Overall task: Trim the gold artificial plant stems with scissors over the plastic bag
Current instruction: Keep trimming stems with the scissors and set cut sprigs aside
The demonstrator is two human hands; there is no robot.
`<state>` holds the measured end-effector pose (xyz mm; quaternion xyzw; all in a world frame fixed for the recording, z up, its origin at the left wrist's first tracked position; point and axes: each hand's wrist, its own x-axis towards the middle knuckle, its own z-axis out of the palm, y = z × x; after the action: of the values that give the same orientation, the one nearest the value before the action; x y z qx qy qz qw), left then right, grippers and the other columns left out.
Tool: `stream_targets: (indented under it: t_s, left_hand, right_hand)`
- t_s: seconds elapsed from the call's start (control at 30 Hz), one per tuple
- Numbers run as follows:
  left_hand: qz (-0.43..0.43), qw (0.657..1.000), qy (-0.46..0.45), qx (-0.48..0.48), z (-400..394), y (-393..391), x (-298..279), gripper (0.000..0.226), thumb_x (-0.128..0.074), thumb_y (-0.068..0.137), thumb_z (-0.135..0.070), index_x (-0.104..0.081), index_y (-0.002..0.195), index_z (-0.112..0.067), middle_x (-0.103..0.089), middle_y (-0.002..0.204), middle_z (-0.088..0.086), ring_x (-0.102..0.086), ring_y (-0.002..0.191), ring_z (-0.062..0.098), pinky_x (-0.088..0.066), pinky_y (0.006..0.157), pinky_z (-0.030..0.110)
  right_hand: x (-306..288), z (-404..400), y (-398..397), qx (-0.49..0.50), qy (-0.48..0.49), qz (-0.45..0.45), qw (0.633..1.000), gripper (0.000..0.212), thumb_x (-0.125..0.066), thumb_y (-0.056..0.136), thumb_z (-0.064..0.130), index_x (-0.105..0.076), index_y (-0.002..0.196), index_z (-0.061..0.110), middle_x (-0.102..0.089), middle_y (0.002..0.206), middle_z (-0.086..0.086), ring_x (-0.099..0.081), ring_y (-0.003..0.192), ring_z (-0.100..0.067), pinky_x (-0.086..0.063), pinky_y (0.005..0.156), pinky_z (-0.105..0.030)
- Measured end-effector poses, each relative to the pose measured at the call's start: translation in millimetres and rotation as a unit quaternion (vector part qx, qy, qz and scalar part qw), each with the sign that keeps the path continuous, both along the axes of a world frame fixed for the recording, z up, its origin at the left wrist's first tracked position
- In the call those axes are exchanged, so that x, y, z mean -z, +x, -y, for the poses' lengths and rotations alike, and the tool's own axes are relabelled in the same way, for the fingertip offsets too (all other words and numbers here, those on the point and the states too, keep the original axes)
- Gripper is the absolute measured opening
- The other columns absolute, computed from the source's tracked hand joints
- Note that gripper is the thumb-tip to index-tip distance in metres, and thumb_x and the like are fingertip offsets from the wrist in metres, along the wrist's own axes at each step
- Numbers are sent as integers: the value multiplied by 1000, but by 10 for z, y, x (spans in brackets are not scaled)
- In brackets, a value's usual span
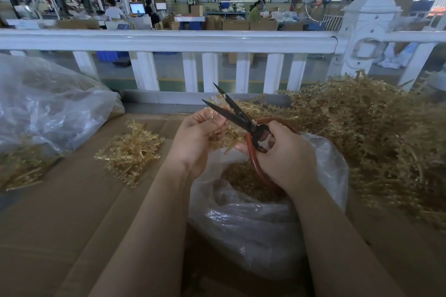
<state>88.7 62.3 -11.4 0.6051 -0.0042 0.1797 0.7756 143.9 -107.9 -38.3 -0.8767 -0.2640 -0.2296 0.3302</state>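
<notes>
Gold plant stem (218, 138), light and springy, is pinched by left hand (193, 137); scissors (237, 116), blades apart, gripped by right hand (284, 154) over plastic bag (253, 224).

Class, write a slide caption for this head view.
Left hand holds gold stems as right hand opens scissors over plastic bag.

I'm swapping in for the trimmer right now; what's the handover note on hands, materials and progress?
Left hand pinches a gold plastic stem cluster above the open clear plastic bag.
Right hand grips red-handled black scissors, blades open at the cluster.
Done: gold trimmings in that bag; a small gold stem pile lies left on the brown cardboard.
Left: the large gold stem heap at right.
</notes>
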Motion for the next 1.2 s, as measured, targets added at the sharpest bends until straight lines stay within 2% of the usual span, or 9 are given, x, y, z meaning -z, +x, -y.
stream_targets:
  t_s: [0.1, 0.27, 0.47, 0.6, 0.77, 0.87, 0.93, 1.07, 1.2]
  left_hand:
    - [-9, 1000, 2, 0, 8, 5, -4, 25, -61, 92, -11, -66, 70, -21, -54, 77, 5, -48, 67, 12, -39, 71, 28]
    - [-19, 1000, -13, -6, 19, -3, -11, 32, -60, 94, -10, -68, 66, -24, -58, 74, 1, -50, 64, 9, -39, 69, 25]
    - [-22, 1000, -20, -7, 35, -1, -23, 10, -66, 85, -20, -62, 76, -18, -57, 75, 0, -50, 65, 9, -40, 69, 24]
    - [-32, 997, -47, -44, 48, 24, 0, 17, -63, 93, -14, -64, 77, -18, -58, 71, -2, -51, 64, 8, -41, 65, 22]
    - [-37, 990, -122, -63, -1, 27, -1, 7, -68, 88, -19, -67, 82, -19, -64, 69, -4, -55, 62, 7, -44, 60, 20]
    - [-51, 993, -95, -38, 15, 11, -3, 14, -74, 74, -24, -70, 87, -18, -68, 77, -1, -60, 65, 8, -47, 60, 19]
    - [-57, 995, -75, -22, 51, 9, -10, 20, -75, 74, -22, -71, 93, -16, -69, 77, -1, -62, 67, 7, -48, 61, 18]
    - [-56, 997, -46, -8, 115, 15, -11, 15, -73, 80, -14, -69, 94, -14, -68, 76, -2, -62, 66, 6, -47, 62, 17]
    - [-46, 998, -21, -21, 137, 6, -25, 22, -73, 83, -4, -67, 96, -21, -68, 75, -3, -62, 65, 8, -47, 61, 19]
  right_hand:
    - [-6, -3, -12, 18, -2, 17, 1000, 62, -57, 70, 85, -61, 88, 25, -65, 79, 15, -62, 74, -8, -54, 63, -30]
    - [-11, 1, -4, 29, -8, 22, 999, 65, -56, 70, 85, -62, 84, 22, -66, 76, 11, -62, 70, -12, -56, 65, -34]
    - [9, -2, -14, 16, 7, 34, 999, 60, -60, 70, 82, -58, 75, 22, -61, 67, 12, -58, 64, -11, -52, 59, -32]
    - [44, -4, 9, -17, 31, -48, 998, 63, -54, 64, 88, -64, 82, 29, -61, 72, 21, -59, 72, -1, -45, 61, -19]
    - [64, -32, 38, -38, 106, -132, 985, 55, -60, 63, 88, -67, 80, 36, -68, 76, 23, -63, 71, 2, -50, 63, -25]
    - [17, -54, 25, -73, 227, -173, 956, 38, -68, 65, 76, -69, 74, 39, -67, 66, 21, -63, 61, 0, -47, 58, -24]
    - [-14, -52, 19, -99, 270, -196, 938, 34, -74, 70, 65, -71, 75, 32, -67, 61, 15, -62, 55, -1, -46, 53, -20]
    - [-31, -44, 39, -133, 295, -230, 918, 11, -81, 84, 28, -73, 77, 23, -70, 65, 8, -63, 57, -3, -49, 54, -14]
    - [-38, -55, 53, -132, 292, -241, 916, 9, -79, 86, 17, -73, 80, 20, -71, 71, -1, -64, 62, -6, -53, 59, -17]
